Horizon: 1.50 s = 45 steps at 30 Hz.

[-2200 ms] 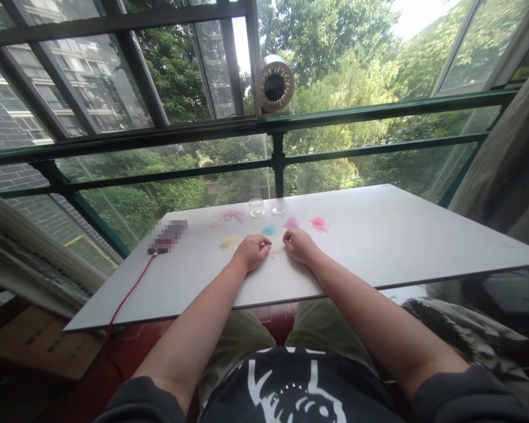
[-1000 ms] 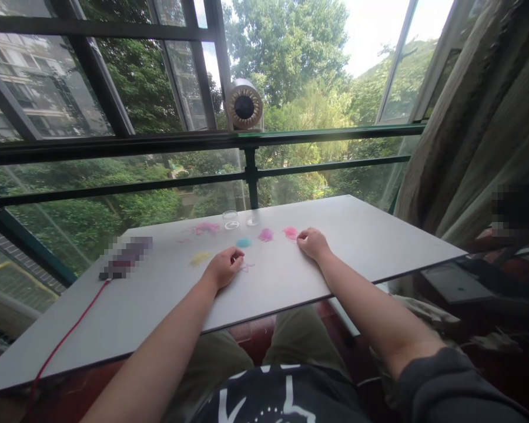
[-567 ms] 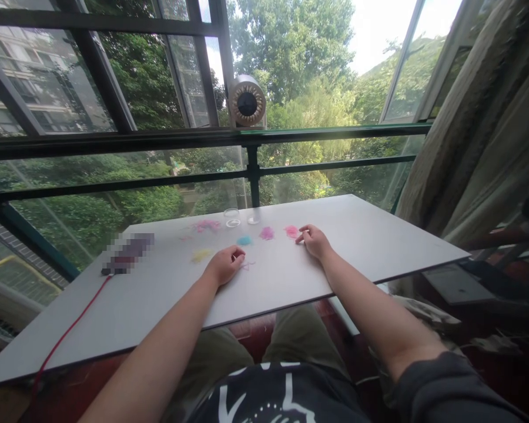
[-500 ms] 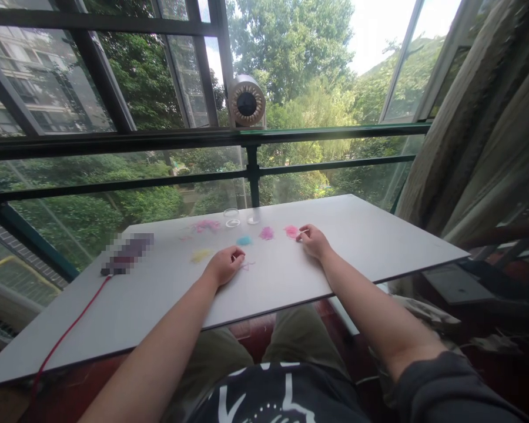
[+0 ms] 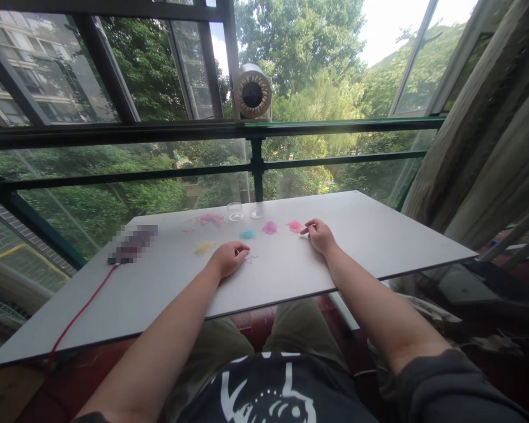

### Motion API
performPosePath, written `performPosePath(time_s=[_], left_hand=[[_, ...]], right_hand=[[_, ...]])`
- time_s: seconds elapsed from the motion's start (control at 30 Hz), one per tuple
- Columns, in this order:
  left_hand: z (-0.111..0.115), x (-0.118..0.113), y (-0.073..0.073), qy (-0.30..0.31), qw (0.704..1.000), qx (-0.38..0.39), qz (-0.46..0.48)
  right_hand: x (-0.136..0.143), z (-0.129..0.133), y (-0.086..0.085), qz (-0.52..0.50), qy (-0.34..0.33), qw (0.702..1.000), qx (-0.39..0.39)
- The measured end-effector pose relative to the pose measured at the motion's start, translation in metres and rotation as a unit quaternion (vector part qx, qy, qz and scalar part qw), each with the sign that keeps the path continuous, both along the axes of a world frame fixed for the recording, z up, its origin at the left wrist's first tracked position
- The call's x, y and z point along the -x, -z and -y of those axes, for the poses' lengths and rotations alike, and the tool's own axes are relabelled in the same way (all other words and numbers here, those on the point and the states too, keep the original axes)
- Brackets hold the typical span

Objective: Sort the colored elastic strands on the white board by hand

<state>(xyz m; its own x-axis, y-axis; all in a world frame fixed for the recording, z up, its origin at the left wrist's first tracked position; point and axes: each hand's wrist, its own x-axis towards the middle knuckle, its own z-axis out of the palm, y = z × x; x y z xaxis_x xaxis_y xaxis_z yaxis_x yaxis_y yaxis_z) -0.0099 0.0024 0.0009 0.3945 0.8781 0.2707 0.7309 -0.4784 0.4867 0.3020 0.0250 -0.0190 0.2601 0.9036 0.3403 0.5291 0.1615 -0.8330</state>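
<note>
My left hand (image 5: 231, 259) rests on the white table (image 5: 282, 276) with its fingers curled in. Whatever lies inside them, if anything, is hidden. Beside its fingertips are a few thin purple strands (image 5: 251, 257). At the edge of a pink-red pile (image 5: 295, 226), my right hand (image 5: 319, 236) has thumb and forefinger apart, and I see nothing held between them. A violet pile (image 5: 270, 227), a blue pile (image 5: 247, 234) and a yellow pile (image 5: 204, 248) lie between and left of the hands. The piles' small pieces are too blurred to name.
Two clear round containers, one on the left (image 5: 235, 212) and one on the right (image 5: 256, 214), stand at the far edge. A larger pink heap (image 5: 210, 218) spreads left of them. A pixelated dark object (image 5: 133, 244) with a red cable (image 5: 81, 311) lies at left.
The view has tilted slightly downward and shifted left. My right fingers have spread a little at the pink-red pile. My left hand stays almost in place beside the purple strands.
</note>
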Motion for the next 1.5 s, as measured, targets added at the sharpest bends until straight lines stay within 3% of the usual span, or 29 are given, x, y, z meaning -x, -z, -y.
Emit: performPosePath(time_s=[0.2,0.4,0.53,0.7,0.83,1.0,1.13,1.3,1.5], left_hand=[[0.000,0.000,0.000,-0.004,1.000,0.007,-0.001],[0.000,0.000,0.000,-0.003,1.000,0.006,0.000],[0.000,0.000,0.001,-0.001,1.000,0.004,0.003],[0.000,-0.001,0.003,-0.003,1.000,0.002,0.004],[-0.002,-0.001,0.004,0.001,1.000,0.004,0.007],[-0.002,0.000,0.003,0.014,1.000,-0.005,0.003],[-0.001,-0.001,0.002,0.023,1.000,-0.012,0.000],[0.000,-0.001,0.001,0.021,1.000,-0.008,-0.004],[0.001,-0.002,0.001,0.008,1.000,-0.006,0.004]], right_hand=[[0.001,0.000,0.001,0.014,-0.018,1.000,-0.004],[-0.005,-0.005,0.003,-0.050,0.029,0.997,-0.058],[-0.005,-0.002,0.001,0.005,0.047,0.997,-0.055],[0.022,0.012,-0.005,0.144,-0.060,0.987,-0.036],[0.059,0.027,-0.013,0.247,-0.195,0.949,-0.034],[0.103,0.035,-0.019,0.302,-0.278,0.912,-0.009],[0.125,0.025,-0.022,0.326,-0.279,0.903,0.021],[0.132,0.009,-0.026,0.353,-0.284,0.890,0.049],[0.130,0.012,-0.018,0.342,-0.236,0.909,0.018]])
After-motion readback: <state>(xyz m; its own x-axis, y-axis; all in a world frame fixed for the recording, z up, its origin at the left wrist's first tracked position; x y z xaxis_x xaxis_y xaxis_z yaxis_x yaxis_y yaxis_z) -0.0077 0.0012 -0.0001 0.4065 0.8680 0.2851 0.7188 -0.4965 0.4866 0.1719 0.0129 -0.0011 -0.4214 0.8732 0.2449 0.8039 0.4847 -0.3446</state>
